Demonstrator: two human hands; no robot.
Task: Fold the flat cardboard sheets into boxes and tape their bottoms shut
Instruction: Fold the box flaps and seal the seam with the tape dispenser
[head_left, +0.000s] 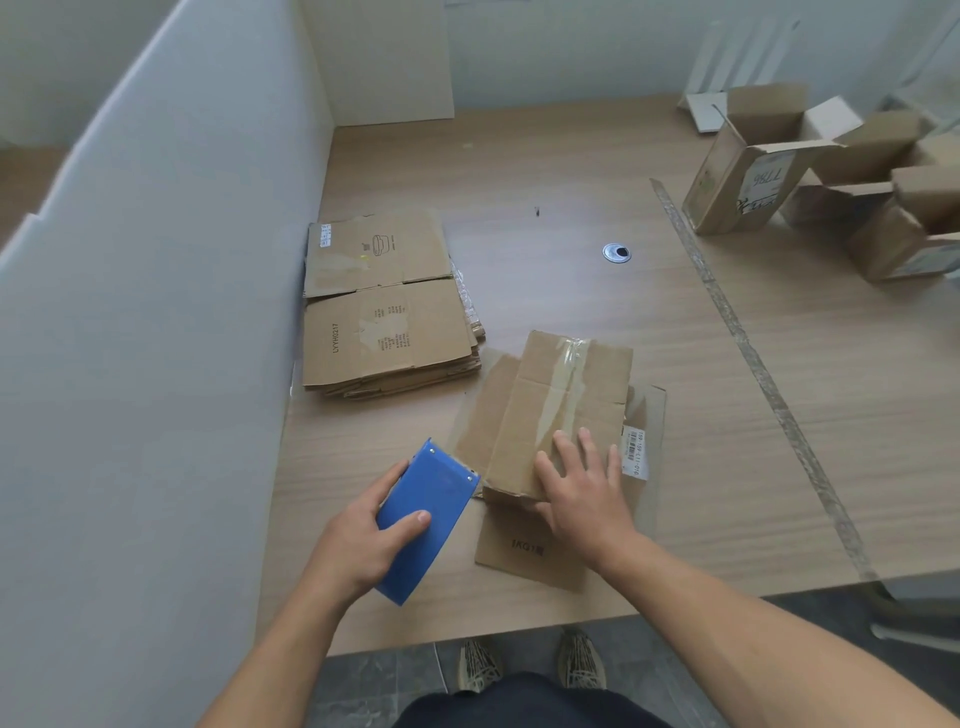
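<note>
A small cardboard box (556, 400) stands bottom-up near the table's front edge, a strip of clear tape running along its closed bottom seam. Its lower flaps (530, 551) spread flat on the table around it. My right hand (582, 483) presses flat on the near end of the box, fingers straight over the tape. My left hand (358, 545) grips a blue tape dispenser (423, 519), held just left of the box's near corner. A stack of flat cardboard sheets (384, 306) lies to the left, against the white partition.
A white partition (156, 312) walls the table's left side. Several folded open boxes (748, 171) are grouped at the far right. A metal cable grommet (616, 253) sits mid-table. A long tape strip (753, 353) is stuck on the tabletop at right. My shoes show below the table edge.
</note>
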